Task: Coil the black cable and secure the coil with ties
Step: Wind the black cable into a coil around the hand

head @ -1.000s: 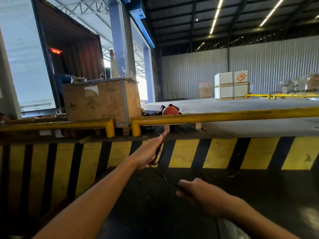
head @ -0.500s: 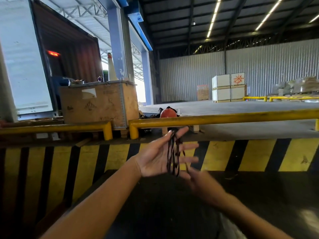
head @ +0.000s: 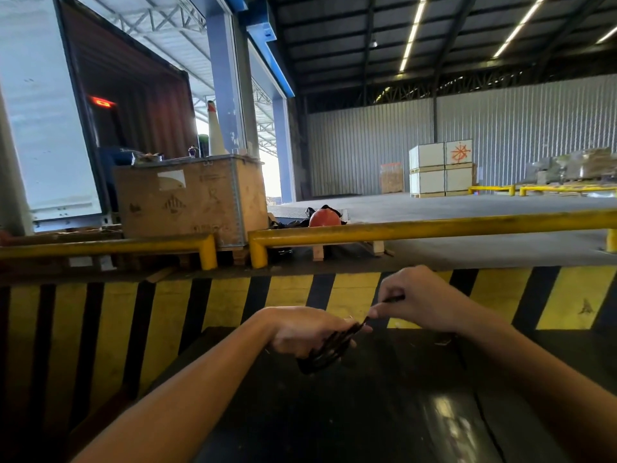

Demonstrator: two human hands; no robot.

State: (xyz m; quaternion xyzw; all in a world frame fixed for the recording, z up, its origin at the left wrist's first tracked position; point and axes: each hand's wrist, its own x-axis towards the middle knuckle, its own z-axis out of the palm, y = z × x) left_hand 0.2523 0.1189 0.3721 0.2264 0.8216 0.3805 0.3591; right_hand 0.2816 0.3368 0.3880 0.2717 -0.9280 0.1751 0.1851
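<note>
A small coil of black cable (head: 329, 349) hangs from my left hand (head: 300, 330), which is closed around it, palm down, over a dark surface. My right hand (head: 414, 297) is just to the right and slightly higher. Its thumb and fingers pinch a thin black strand (head: 390, 299) that runs down to the coil's top end. I cannot tell whether that strand is the cable's end or a tie. Most of the coil is hidden under my left fingers.
A black-and-yellow striped kerb (head: 290, 299) runs across in front of me, topped by yellow guard rails (head: 434, 227). A wooden crate (head: 193, 198) and an open container (head: 133, 105) stand at the left. An orange helmet (head: 324, 218) lies behind the rail. White boxes (head: 440, 168) stand far back.
My left hand turned from open and palm up to closed, palm down, around the coil and dropped lower. My right hand rose from below the coil to its right side and now pinches a strand.
</note>
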